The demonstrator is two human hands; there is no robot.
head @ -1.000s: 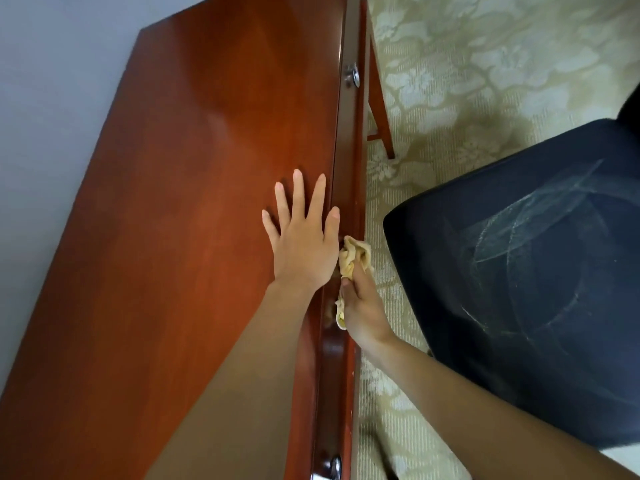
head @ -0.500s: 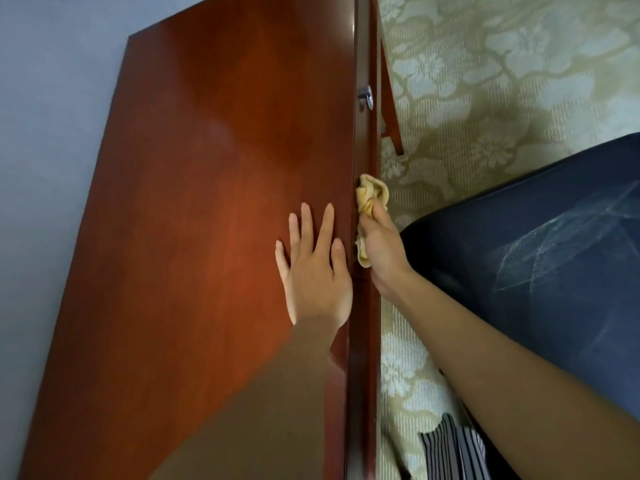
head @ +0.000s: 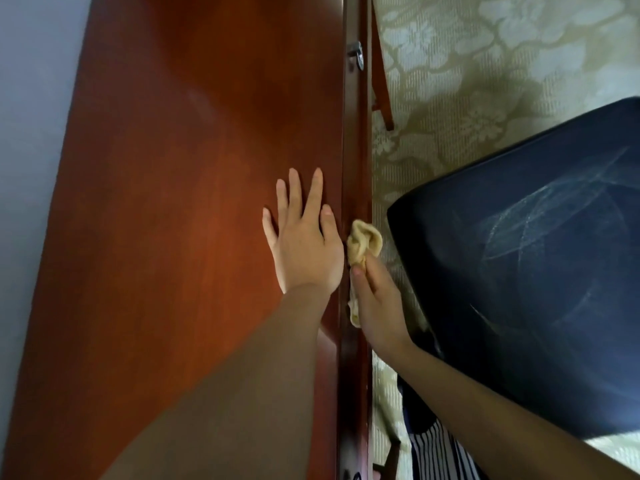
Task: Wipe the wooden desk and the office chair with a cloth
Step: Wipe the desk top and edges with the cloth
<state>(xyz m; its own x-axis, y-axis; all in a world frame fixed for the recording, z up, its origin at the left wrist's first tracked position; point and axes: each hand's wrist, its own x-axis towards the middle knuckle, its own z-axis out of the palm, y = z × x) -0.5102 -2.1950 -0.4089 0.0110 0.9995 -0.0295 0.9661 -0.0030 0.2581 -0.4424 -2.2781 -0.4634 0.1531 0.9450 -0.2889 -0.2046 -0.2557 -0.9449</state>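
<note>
A pale grey-blue wall [head: 31, 133] runs down the far left. Beside it the glossy reddish-brown wooden worktop [head: 173, 202] fills the left half of the view. The left hand [head: 304, 247] lies flat on the worktop near its front edge, palm down, fingers straight and slightly spread. Its grip is wide and holds nothing. Just right of it the worktop's dark front face drops away. A small metal knob [head: 356, 55] shows on that face near the top, and a wooden leg [head: 381, 84] slants down behind it. The yellow cloth [head: 365, 242] is bunched against this front face, just beside the left hand's thumb. The right hand [head: 377, 306] holds it from below, grip closed round the wad, with one end poking out above the fingers and another beside the palm. Further right lies a beige carpet [head: 485, 64] with pale flowers. The office chair [head: 536, 289] stands on it near the worktop — its dark blue seat bears whitish streaks. Striped fabric [head: 436, 452] shows at the bottom edge.
</note>
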